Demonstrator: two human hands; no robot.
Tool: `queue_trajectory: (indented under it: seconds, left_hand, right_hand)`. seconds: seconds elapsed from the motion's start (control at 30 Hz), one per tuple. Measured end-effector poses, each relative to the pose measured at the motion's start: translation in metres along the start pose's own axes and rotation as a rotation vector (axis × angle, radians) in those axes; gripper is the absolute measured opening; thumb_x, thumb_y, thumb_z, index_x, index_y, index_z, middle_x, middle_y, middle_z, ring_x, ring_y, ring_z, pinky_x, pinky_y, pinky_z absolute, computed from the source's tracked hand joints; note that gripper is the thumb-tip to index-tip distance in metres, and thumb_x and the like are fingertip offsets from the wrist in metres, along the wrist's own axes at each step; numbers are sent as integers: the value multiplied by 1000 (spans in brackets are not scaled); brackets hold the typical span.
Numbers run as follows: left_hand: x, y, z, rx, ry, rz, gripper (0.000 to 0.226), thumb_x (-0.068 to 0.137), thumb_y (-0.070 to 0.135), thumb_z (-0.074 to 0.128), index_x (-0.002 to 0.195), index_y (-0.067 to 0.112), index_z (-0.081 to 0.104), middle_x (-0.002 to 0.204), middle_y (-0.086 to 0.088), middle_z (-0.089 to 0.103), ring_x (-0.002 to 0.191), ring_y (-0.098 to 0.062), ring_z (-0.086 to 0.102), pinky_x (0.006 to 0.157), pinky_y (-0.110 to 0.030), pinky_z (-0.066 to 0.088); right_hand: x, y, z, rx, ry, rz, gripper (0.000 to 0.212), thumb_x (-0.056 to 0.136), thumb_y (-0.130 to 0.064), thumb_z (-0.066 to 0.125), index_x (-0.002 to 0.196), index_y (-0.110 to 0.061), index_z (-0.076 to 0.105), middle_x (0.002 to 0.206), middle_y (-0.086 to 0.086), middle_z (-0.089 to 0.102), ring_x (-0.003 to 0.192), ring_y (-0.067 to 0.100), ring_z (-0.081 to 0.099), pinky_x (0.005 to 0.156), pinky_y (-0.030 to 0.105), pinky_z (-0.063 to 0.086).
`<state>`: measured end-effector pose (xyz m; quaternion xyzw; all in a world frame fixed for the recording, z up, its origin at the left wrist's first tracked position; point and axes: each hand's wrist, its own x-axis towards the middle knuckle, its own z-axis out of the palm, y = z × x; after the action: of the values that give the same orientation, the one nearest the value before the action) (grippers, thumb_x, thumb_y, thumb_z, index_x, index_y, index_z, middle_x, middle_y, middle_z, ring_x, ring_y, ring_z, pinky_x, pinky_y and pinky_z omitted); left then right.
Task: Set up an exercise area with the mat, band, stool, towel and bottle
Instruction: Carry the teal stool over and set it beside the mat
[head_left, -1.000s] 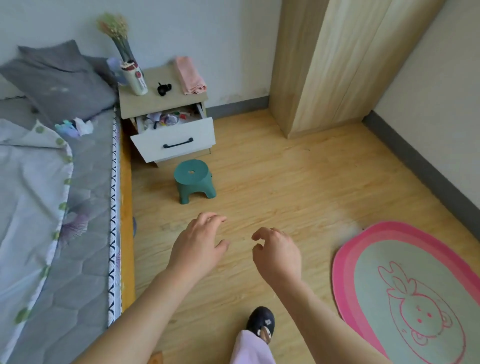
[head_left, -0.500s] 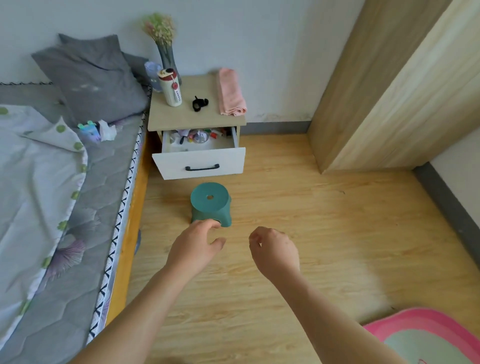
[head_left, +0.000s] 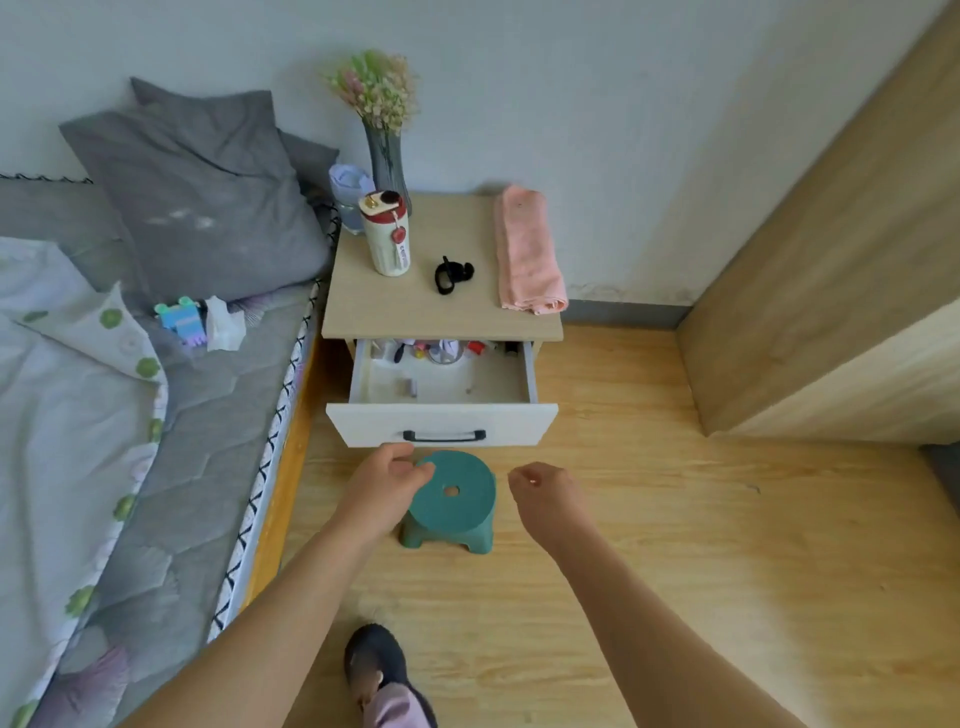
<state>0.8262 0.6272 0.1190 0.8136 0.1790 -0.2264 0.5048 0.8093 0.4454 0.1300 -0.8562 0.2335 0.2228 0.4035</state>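
Approach to stool (head_left: 462, 514): my left hand (head_left: 387, 483) now lies over its 9 o'clock rim, my right hand (head_left: 545, 493) nears 3 o'clock, both loosely curled, empty; stool on floor (head_left: 675, 561) before nightstand (head_left: 441, 312), lift likely next.

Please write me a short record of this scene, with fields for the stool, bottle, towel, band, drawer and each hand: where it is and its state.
stool: green stool upright on the floor, in front of the nightstand
bottle: white bottle upright on the nightstand, left part
towel: pink towel folded, right part of the nightstand
band: black band lying between bottle and towel
drawer: drawer open, small items inside
left hand: left hand empty, over the stool's left edge; contact unclear
right hand: right hand empty, loosely curled, right of the stool, apart
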Motion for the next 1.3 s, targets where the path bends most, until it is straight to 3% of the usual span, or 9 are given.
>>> queue_trajectory:
  seconds: [0.2, 0.3, 0.37, 0.53, 0.67, 0.9, 1.07, 1.17, 1.3]
  left_hand:
    - [97, 14, -8, -155, 18, -220, 50, 89, 30, 61, 133, 14, 46, 121, -3, 56, 108, -18, 54, 93, -34, 46]
    - [140, 8, 0, -312, 55, -391, 49, 89, 26, 61, 130, 7, 43, 92, 0, 53, 83, -12, 53, 77, -29, 46]
    - [168, 3, 0, -388, 78, -510, 45, 88, 25, 62, 126, 5, 46, 93, -2, 51, 90, -16, 52, 80, -32, 47]
    - [217, -12, -2, -474, 98, -677, 31, 89, 16, 59, 119, 11, 53, 91, 1, 49, 112, -20, 52, 95, -39, 43]
    - [245, -17, 4, -531, 125, -783, 10, 86, 5, 57, 96, 8, 59, 93, -1, 53, 113, -19, 54, 95, -38, 38]
    - [269, -9, 4, -502, 104, -705, 32, 91, -4, 49, 123, 0, 50, 129, -15, 52, 120, -22, 51, 100, -32, 41]
    - [294, 3, -12, -433, -16, -523, 51, 92, -4, 49, 140, 8, 37, 139, -6, 48, 124, -19, 48, 98, -32, 42]
    - [309, 10, -18, -714, 6, -518, 63, 92, -11, 38, 148, 12, 22, 133, -4, 55, 122, -18, 51, 101, -39, 40]
    - [332, 15, -17, -929, -2, -500, 64, 88, -16, 36, 145, 12, 29, 131, -5, 55, 125, -18, 48, 105, -42, 38]
  right_hand:
    - [99, -35, 27, 177, -100, 202, 20, 91, -11, 42, 83, -18, 60, 81, 2, 57, 72, 17, 51, 67, 29, 42]
    - [143, -35, 39, 241, -129, 318, 20, 91, -7, 48, 73, -14, 54, 93, 10, 56, 86, 23, 52, 84, 38, 50]
    - [175, -34, 48, 214, -160, 371, 26, 93, -8, 49, 68, -18, 47, 99, 11, 53, 92, 23, 51, 96, 41, 49]
    - [226, -33, 70, 103, -199, 521, 7, 89, -5, 48, 88, -3, 54, 82, 9, 54, 73, 20, 51, 65, 30, 43]
    - [262, -36, 81, 95, -174, 580, 6, 87, -7, 49, 85, -2, 53, 81, 11, 53, 74, 26, 51, 69, 33, 44]
    - [287, -46, 83, -100, -107, 442, 22, 90, -10, 46, 68, -7, 44, 67, 2, 43, 57, 15, 43, 48, 26, 33]
    - [313, -60, 75, 26, -85, 311, 23, 88, -2, 40, 101, -6, 59, 92, 5, 54, 77, 21, 53, 71, 33, 47]
    - [330, -59, 71, 233, -106, 314, 55, 90, 2, 37, 142, -13, 42, 131, 6, 53, 109, 26, 56, 91, 37, 49]
    - [354, -61, 72, 324, -151, 283, 63, 90, 10, 38, 148, -16, 32, 148, 2, 42, 127, 26, 49, 105, 42, 43]
